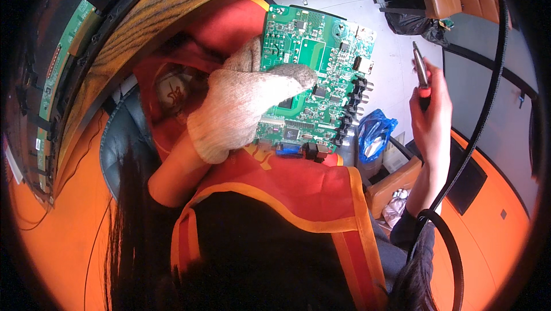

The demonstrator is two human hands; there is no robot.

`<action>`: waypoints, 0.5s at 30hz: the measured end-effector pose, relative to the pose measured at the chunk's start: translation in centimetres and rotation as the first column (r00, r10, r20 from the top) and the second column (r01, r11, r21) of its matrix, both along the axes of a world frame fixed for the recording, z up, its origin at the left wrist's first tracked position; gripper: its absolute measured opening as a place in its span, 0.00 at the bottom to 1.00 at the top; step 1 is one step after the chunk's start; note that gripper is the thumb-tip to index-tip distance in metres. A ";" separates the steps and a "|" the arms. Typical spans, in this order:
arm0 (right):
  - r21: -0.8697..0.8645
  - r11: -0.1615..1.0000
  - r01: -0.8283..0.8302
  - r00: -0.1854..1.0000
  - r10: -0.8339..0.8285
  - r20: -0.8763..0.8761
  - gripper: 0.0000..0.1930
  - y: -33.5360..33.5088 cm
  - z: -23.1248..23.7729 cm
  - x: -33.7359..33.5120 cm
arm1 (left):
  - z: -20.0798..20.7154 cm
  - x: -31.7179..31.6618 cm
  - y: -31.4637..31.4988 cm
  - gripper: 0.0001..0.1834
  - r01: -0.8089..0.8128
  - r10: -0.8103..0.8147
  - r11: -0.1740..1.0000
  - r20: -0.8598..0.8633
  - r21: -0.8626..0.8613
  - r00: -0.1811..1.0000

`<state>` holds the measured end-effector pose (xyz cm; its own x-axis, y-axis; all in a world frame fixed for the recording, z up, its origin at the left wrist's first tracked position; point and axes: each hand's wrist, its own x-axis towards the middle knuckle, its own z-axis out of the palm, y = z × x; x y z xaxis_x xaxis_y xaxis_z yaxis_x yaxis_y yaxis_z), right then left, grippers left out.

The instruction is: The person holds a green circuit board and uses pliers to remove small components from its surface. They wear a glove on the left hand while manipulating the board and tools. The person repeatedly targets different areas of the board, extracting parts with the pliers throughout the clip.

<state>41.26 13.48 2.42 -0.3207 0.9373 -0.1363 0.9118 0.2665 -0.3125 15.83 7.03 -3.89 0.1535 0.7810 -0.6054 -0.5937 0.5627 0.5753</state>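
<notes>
A green circuit board (310, 52) with chips, a row of black-and-metal jacks along its right edge and a blue connector at its lower edge is held up in front of my lap. My left hand (241, 90), in a whitish work glove with grey, soiled fingertips, grips it from the left. The thumb lies across the face of the board, and the other fingers are mostly hidden behind it. Well to the right of the board, my bare right hand (433, 113) is closed around a screwdriver (420, 67) with a metal shaft and a red-and-black handle, its tip pointing up.
A wooden table edge (155, 15) curves along the upper left, with a long, narrow green board in a black frame (63, 64) on it. A black cable (488, 104) hangs at the right. Below the board are a blue plastic bag (376, 130) and a brown box (393, 187).
</notes>
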 end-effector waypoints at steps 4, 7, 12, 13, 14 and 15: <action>0.311 0.928 -0.204 0.978 0.179 0.108 0.27 1.1 0.3 -0.9 | 0.0 0.0 -0.2 0.14 -0.018 0.022 0.999 0.139 -0.030 0.990; 0.348 0.919 -0.185 0.980 0.145 0.139 0.28 1.8 0.3 -1.3 | -0.1 0.0 0.0 0.14 -0.009 0.011 1.000 0.115 -0.014 0.993; 0.417 0.868 -0.269 0.963 0.232 0.137 0.31 2.5 0.0 -1.6 | -0.2 0.2 0.0 0.14 -0.055 0.056 0.998 0.133 -0.011 0.990; 0.416 0.870 -0.266 0.964 0.230 0.135 0.32 2.5 0.0 -1.6 | -0.2 0.3 0.0 0.14 -0.051 0.051 0.999 0.149 -0.009 0.987; 0.409 0.874 -0.262 0.965 0.233 0.120 0.33 2.5 0.0 -1.7 | -0.2 0.3 0.0 0.14 -0.046 0.047 0.999 0.167 -0.008 0.985; 0.403 0.878 -0.258 0.966 0.236 0.105 0.34 2.5 -0.1 -1.7 | -0.2 0.3 0.0 0.14 -0.041 0.041 0.999 0.184 -0.007 0.982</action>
